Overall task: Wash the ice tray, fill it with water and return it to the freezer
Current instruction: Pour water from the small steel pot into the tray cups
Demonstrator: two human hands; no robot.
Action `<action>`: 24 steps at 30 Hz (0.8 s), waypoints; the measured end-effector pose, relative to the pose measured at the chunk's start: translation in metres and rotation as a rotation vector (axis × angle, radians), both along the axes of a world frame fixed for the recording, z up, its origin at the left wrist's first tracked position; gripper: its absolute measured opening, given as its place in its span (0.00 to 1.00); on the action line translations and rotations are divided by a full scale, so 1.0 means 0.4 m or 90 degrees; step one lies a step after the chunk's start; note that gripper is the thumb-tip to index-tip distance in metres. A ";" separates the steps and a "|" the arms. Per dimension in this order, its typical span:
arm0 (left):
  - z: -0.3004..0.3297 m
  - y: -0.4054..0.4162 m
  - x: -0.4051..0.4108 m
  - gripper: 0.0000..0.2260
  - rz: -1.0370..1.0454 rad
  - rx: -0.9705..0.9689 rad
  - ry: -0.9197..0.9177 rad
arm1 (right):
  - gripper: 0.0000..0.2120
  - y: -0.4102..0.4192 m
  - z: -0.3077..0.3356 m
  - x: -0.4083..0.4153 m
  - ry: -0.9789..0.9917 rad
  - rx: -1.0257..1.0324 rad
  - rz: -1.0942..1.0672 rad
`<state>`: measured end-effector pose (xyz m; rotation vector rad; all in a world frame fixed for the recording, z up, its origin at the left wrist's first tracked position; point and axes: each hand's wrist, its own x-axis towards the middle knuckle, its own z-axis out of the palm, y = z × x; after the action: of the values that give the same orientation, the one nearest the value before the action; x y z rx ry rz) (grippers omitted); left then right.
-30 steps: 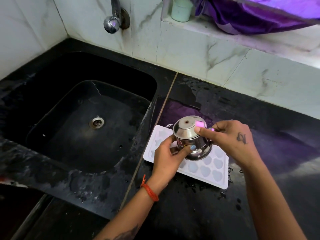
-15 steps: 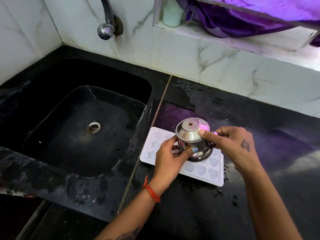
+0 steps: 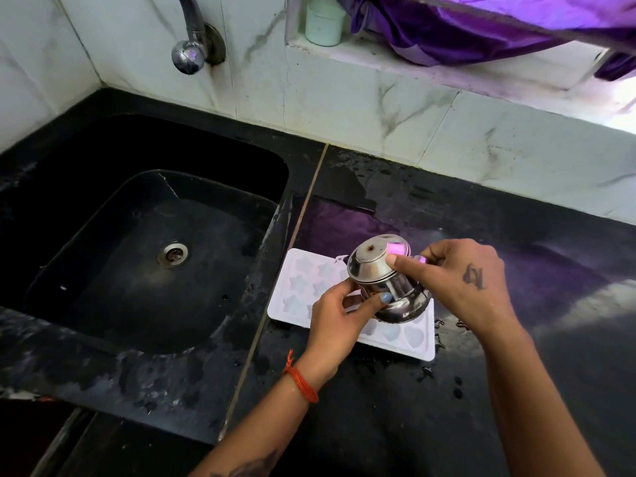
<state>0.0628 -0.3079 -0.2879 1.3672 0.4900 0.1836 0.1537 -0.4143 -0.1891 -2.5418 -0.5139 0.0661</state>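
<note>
On wet black counter [image 3: 395, 425] beside sink [image 3: 144, 256], hands, left [image 3: 339, 320], right [image 3: 461, 280], gripping steel pot [image 3: 385, 280] over ice tray [image 3: 303, 280]

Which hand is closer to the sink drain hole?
Left. The left hand grips the steel pot on its sink-side, so it is nearer the drain. The right hand holds the pot's far side, farther from the drain.

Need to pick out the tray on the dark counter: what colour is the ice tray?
White; the ice tray stands out clearly against the black counter in the head view.
</note>
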 end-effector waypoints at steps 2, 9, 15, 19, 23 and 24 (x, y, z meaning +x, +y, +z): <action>0.000 -0.001 -0.001 0.14 -0.005 -0.008 0.001 | 0.25 0.000 -0.002 0.001 -0.011 -0.013 0.003; -0.002 -0.003 0.001 0.13 -0.003 -0.019 0.008 | 0.24 0.007 -0.001 0.003 -0.037 -0.028 0.021; 0.009 -0.008 0.006 0.17 0.026 0.002 0.007 | 0.25 -0.013 -0.010 0.009 0.019 0.021 0.018; 0.013 -0.007 0.007 0.13 0.056 0.058 0.016 | 0.26 -0.036 -0.032 0.018 0.117 0.123 -0.002; 0.022 -0.008 0.011 0.18 0.067 0.095 0.019 | 0.29 -0.049 -0.041 0.019 0.159 0.176 -0.037; 0.025 -0.010 0.012 0.18 0.064 0.089 0.015 | 0.28 -0.053 -0.042 0.018 0.158 0.182 -0.040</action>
<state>0.0677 -0.3118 -0.2777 1.4842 0.5748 0.2881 0.1608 -0.4355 -0.2057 -2.2287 -0.3202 0.2620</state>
